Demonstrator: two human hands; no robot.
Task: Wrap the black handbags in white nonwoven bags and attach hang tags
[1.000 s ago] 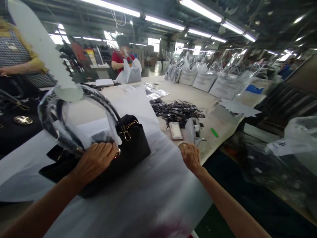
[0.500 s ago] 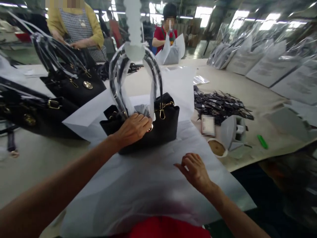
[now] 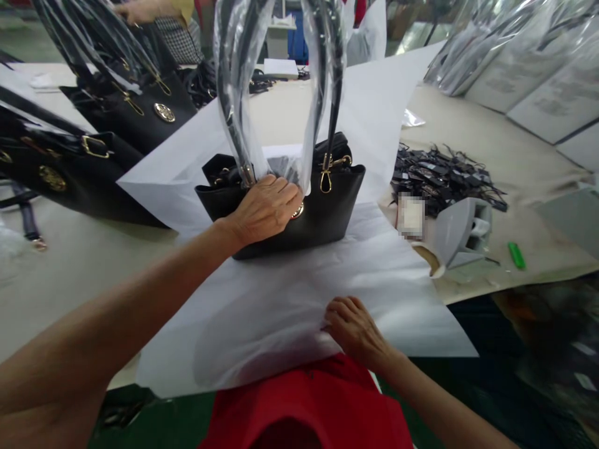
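Observation:
A black handbag [image 3: 322, 218] stands upright on a large sheet of white paper [image 3: 262, 312]. Clear plastic wraps its tall handles [image 3: 322, 81], and gold clips and a round gold emblem show on it. My left hand [image 3: 271, 209] is closed over the bag's top front edge, partly covering the emblem. Low over the paper, close to its front edge, is my right hand [image 3: 353, 327]. Its fingers are curled together; whether they pinch the paper is hidden.
More black handbags [image 3: 140, 118] stand at the left. Beyond them is a co-worker's hand [image 3: 138, 11]. On the right lie a heap of black straps [image 3: 444, 174], a tape dispenser [image 3: 461, 234] and a green object [image 3: 516, 255]. Wrapped bags [image 3: 528, 68] line the back right.
My view has tilted down, so the bag appears higher. My right hand has come nearer the paper's front edge, with its fingers more curled. My left hand stays on the bag.

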